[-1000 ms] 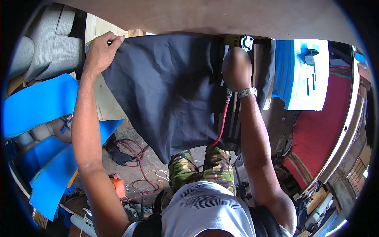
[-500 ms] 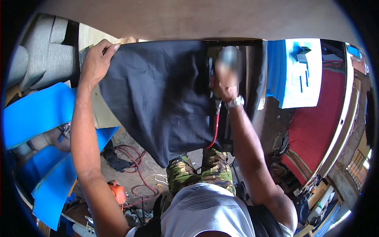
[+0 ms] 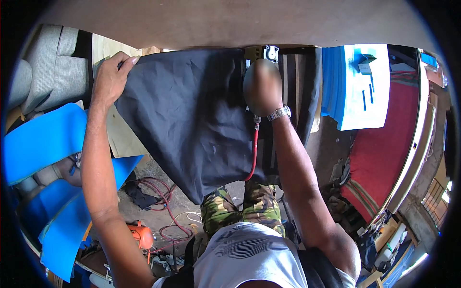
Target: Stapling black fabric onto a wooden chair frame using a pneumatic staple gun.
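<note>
A large black fabric sheet [image 3: 192,120] hangs from the underside of a wooden frame [image 3: 230,24] above me. My left hand [image 3: 111,77] pinches the fabric's upper left corner and holds it up against the frame. My right hand [image 3: 261,89], wearing a wristwatch, grips a pneumatic staple gun [image 3: 267,53] pressed to the fabric's top edge near the middle. A red air hose [image 3: 253,153] drops from the gun past my camouflage trousers. The hand looks blurred.
Blue foam sheets [image 3: 43,139] lie to the left, another blue and white one [image 3: 355,81] at upper right. A grey cushioned seat [image 3: 53,67] stands at upper left. An orange tool [image 3: 141,235] and loose hoses lie on the floor. A red panel [image 3: 384,144] is at right.
My right hand with the staple gun has shifted left along the fabric's top edge. My left hand still holds the corner, slightly lower and further right in the picture.
</note>
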